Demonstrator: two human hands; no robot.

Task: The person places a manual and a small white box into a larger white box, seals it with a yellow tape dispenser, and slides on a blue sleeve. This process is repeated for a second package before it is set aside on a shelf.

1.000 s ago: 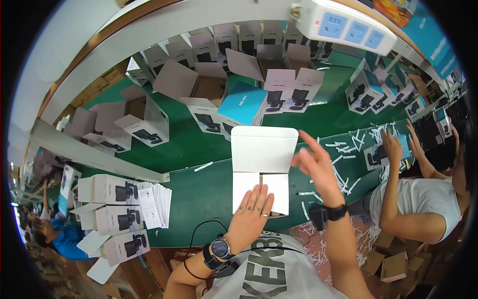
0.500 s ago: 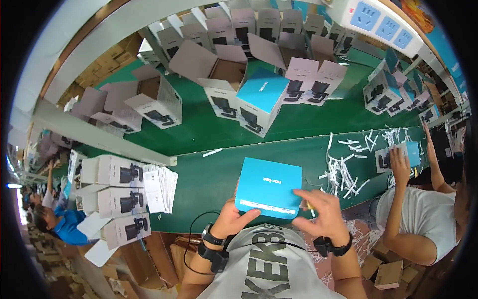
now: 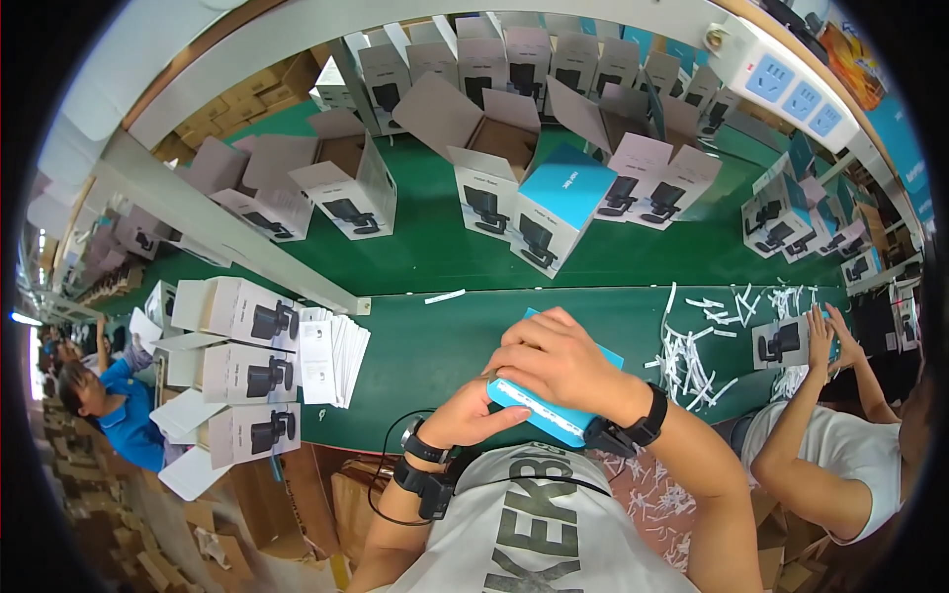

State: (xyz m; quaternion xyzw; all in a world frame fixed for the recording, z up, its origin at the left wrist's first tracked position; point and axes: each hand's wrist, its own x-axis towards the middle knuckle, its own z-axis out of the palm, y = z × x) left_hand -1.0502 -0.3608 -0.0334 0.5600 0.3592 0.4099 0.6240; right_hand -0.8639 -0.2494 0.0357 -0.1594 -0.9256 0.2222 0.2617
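- The blue box (image 3: 556, 425) sits slantwise before the person's shirt, at the near edge of the green surface (image 3: 415, 346); whether it rests there or is lifted, I cannot tell.
- Left hand (image 3: 473, 410): gripping the box's near left corner, thumb along the near side, fingers mostly hidden.
- Right hand (image 3: 559, 361): laid across the box, fingers bent over its left end – gripping or only pressing, I cannot tell.
- For good handling, I would let the left hand bear the corner while the right spreads its force broadly; a hard fingertip could dent the card.
- I would also keep the crossing forearm's wrist device (image 3: 611, 435) off the box's face.
- Counted: one box in the hands; three white boxes (image 3: 247, 374) at the left, beside one pile of leaflets (image 3: 336, 361).
- On the far green bench, six boxes in the front row – five with raised flaps, one blue-topped box (image 3: 565, 188). The back row overlaps too much to count.
- One power strip (image 3: 791, 84) with three sockets; one lone paper strip (image 3: 445, 296); the heaped paper shreds (image 3: 687, 366) cannot be counted.
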